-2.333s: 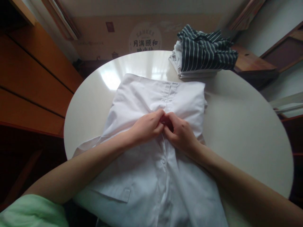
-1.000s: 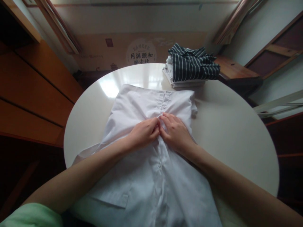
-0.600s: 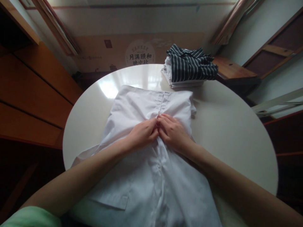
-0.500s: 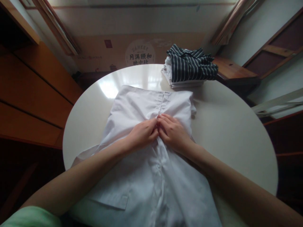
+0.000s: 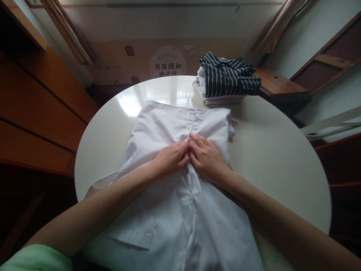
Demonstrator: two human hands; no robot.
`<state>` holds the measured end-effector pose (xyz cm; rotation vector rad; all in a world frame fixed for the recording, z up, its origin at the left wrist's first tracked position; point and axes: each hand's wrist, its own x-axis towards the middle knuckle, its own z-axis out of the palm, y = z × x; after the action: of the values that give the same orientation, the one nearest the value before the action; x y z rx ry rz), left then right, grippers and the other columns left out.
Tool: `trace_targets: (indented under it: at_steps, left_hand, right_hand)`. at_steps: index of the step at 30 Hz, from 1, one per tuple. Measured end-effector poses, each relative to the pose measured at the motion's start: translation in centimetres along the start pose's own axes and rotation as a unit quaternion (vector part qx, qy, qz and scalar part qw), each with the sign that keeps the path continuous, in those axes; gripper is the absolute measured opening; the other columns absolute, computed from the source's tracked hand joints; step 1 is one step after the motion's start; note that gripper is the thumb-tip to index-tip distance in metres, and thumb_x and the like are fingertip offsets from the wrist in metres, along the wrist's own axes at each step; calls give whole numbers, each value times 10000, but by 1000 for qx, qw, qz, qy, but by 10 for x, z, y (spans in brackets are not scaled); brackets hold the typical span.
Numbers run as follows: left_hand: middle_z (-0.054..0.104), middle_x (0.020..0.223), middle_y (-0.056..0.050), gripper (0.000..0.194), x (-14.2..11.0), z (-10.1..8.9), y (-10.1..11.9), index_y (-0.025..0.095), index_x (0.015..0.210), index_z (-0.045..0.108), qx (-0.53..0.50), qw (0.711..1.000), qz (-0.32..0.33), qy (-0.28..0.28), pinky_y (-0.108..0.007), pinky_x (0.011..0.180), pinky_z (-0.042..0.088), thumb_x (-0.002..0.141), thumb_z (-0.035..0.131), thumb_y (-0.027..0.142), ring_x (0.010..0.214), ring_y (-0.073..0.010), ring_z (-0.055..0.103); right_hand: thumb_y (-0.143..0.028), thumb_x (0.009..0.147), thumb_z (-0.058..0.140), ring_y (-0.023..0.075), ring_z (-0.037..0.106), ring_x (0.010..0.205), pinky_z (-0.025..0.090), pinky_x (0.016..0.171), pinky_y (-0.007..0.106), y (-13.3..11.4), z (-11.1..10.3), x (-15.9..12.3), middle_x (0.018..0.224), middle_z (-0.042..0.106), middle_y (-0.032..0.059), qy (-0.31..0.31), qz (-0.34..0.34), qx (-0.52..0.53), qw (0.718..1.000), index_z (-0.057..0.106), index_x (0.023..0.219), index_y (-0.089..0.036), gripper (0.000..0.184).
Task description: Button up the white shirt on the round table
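A white button-front garment (image 5: 166, 203), which looks like a shirt or coat, lies spread on the round table with its hem toward the far side. My left hand (image 5: 172, 156) and my right hand (image 5: 205, 156) meet at its front placket, fingertips together. Both are closed, pinching the two edges of the cloth around a button position; the button itself is hidden by the fingers. Below the hands a button (image 5: 189, 197) shows on the placket. A pocket flap (image 5: 135, 237) lies at the lower left of the garment.
The white round table (image 5: 282, 169) has a glossy top. At its far right edge sits a stack of folded clothes, with a black-and-white striped garment (image 5: 229, 77) on top. Wooden cabinets (image 5: 42, 101) stand on the left, and a wooden bench (image 5: 282, 84) is behind the table.
Both hands stay at the same spot on the placket. The right fingers have shifted slightly; the garment lies as before.
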<state>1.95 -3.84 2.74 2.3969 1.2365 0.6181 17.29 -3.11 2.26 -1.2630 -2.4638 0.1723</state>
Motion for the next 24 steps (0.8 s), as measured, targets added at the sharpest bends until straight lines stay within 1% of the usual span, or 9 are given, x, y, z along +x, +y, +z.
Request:
trace_targets:
  at_steps: [4,10,20,24]
  left_hand:
    - [552,770,-28,98,0,-1,1,164,784,458,6,1000,-1,-3,-263,678,427,810,372,204,694,-135,501]
    - [559,783,-25,80,0,-2,2,165,793,459,8,1000,-2,-3,-255,696,432,800,382,183,705,-131,508]
    - [560,797,-30,82,0,-1,1,161,811,458,7,1000,6,0,-261,697,430,803,380,184,718,-136,507]
    - [560,794,-28,89,0,-1,1,164,808,461,0,1000,6,-2,-265,702,432,800,374,182,720,-135,507]
  right_hand:
    - [-236,831,362,233,359,1203,332,971,415,0,0,0,1317,421,127,-7,-7,-8,1000,503,1167,-113,385]
    - [-249,838,352,232,376,1197,332,969,418,1,1,-1,1280,468,119,-1,-14,-9,1000,494,1188,-116,400]
    - [-236,825,373,224,403,1164,337,967,393,2,2,-1,1223,518,116,15,-18,-6,1000,519,1154,-102,385]
    - [-235,824,372,232,406,1161,345,956,408,1,2,-1,1212,526,116,17,-22,-2,1000,522,1147,-116,376]
